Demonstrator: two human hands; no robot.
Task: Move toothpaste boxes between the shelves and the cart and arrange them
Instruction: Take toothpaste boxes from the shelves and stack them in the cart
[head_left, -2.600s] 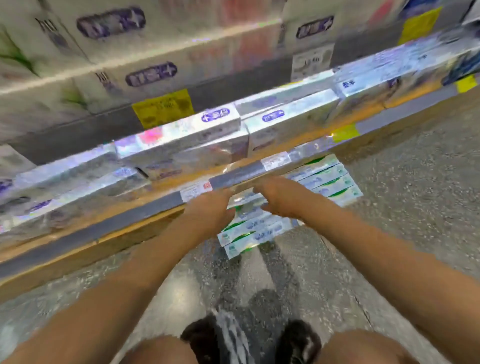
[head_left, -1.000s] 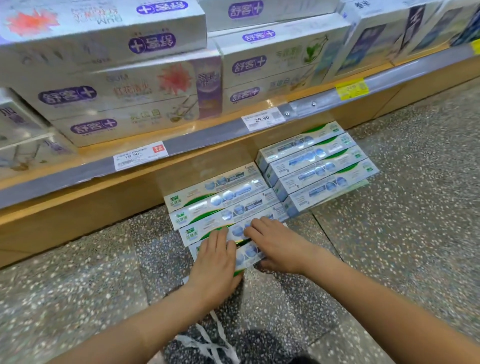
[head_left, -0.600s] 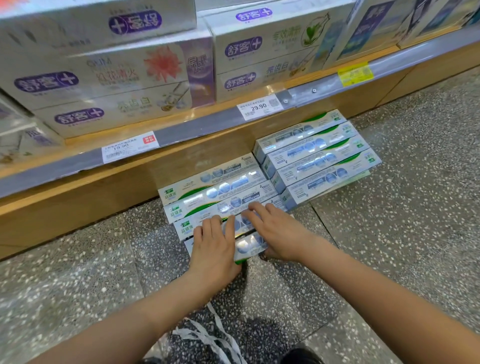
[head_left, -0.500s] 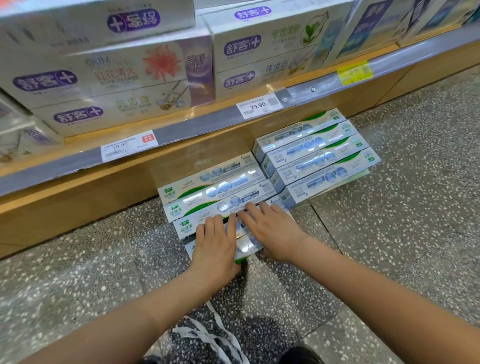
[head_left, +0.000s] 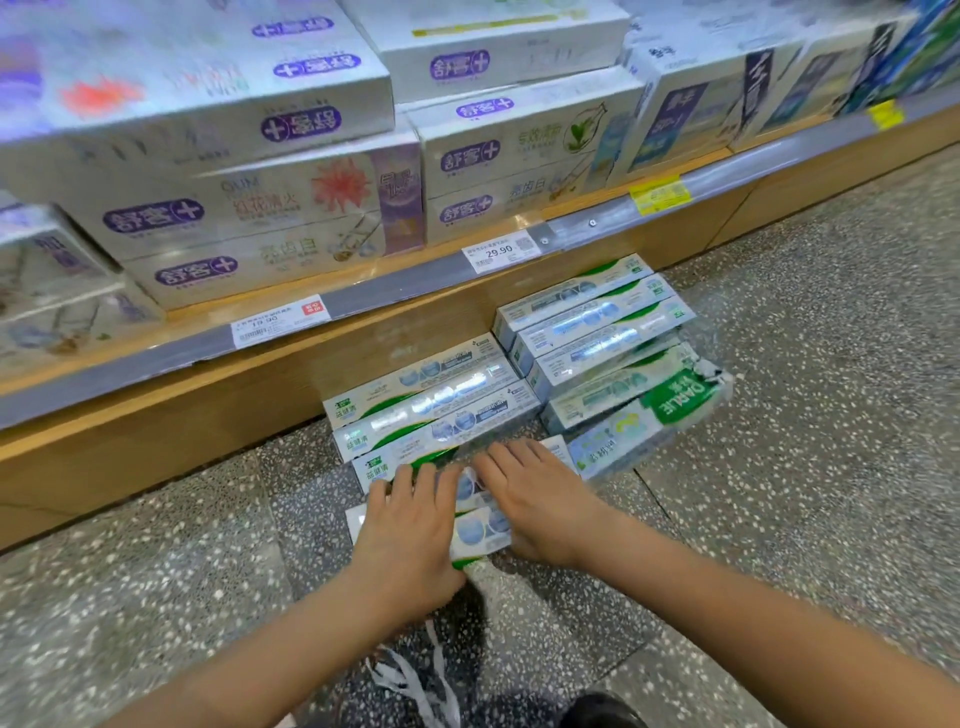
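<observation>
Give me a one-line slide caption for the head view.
Both hands, left and right, press flat on green-and-white toothpaste boxes stacked on the floor below the shelf.

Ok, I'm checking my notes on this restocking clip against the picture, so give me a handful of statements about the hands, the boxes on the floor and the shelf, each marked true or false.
1. Both hands rest flat on boxes lying on the floor. True: the left hand and right hand press on the near group of green-and-white boxes.
2. The right hand holds a box in the air. False: it lies on the floor boxes.
3. A second group of boxes lies further right, against the shelf base. True.
4. The white price tag reads 29.90. True.
5. The shelf above is bare. False: large silver boxes fill it.
</observation>
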